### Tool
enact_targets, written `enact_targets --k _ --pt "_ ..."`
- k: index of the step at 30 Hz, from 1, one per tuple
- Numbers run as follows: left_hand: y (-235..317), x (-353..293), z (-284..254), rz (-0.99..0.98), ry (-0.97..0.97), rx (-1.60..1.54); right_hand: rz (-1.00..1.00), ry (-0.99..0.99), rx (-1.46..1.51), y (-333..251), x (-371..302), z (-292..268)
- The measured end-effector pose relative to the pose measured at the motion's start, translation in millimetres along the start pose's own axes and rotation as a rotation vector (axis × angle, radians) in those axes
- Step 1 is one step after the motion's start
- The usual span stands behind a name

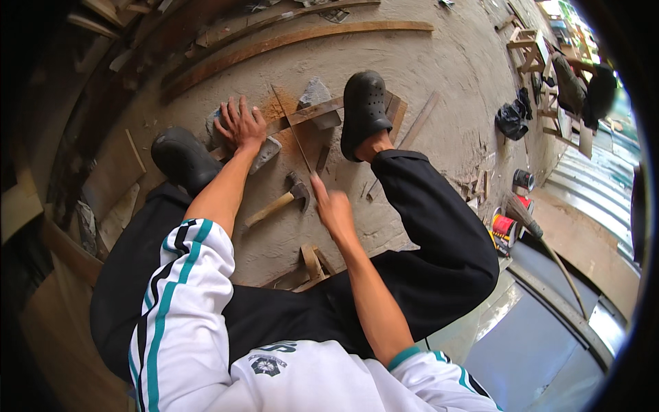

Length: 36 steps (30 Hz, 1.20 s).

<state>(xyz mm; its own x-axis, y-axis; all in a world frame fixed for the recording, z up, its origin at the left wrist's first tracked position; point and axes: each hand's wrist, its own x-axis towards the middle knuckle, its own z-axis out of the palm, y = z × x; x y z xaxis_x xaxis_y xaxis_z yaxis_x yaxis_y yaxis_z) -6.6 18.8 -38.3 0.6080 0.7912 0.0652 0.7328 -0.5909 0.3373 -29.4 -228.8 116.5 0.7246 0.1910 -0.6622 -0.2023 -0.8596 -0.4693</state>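
My left hand [241, 128] lies with its fingers spread over the left part of a narrow wooden plank [320, 110], pressing on it. A thin saw [292, 130], seen almost edge-on, crosses the plank. My right hand [333, 211], slightly blurred, is closed round the saw's near end; the handle is hidden in the fist. Grey concrete blocks [265, 155] sit under or beside the plank. Orange-brown sawdust [278, 104] is scattered around the cut. My right foot, in a black clog [366, 110], bears on the plank's right part. A hammer [273, 207] lies between my hands and lap.
Long wooden strips [295, 47] lie on the rough floor beyond the plank. Timber offcuts [312, 264] are close to my lap. To the right are paint cans [504, 228], a brush with a long handle [522, 214] and a black plastic bag [511, 120]. Another person [583, 89] is at the far right.
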Motion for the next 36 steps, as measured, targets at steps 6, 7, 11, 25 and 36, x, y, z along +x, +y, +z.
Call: enact_targets --k 6,7,11,25,36 --pt "5 5 -18 -0.037 -0.195 0.000 0.193 -0.083 0.135 -2 -74 -47" --pt "5 6 -24 -0.010 -0.252 0.003 0.227 -0.129 0.260 -6 -77 -57" --pt "-1 -8 -44 0.120 -0.410 0.016 -0.098 -0.174 0.330 -24 -107 -92" --pt "-1 -52 -83 0.182 -0.571 0.288 -0.196 -0.008 0.410 -40 -114 -83" --pt "7 -14 -79 0.577 -0.598 0.411 -0.168 0.058 0.226 -52 -61 -54"
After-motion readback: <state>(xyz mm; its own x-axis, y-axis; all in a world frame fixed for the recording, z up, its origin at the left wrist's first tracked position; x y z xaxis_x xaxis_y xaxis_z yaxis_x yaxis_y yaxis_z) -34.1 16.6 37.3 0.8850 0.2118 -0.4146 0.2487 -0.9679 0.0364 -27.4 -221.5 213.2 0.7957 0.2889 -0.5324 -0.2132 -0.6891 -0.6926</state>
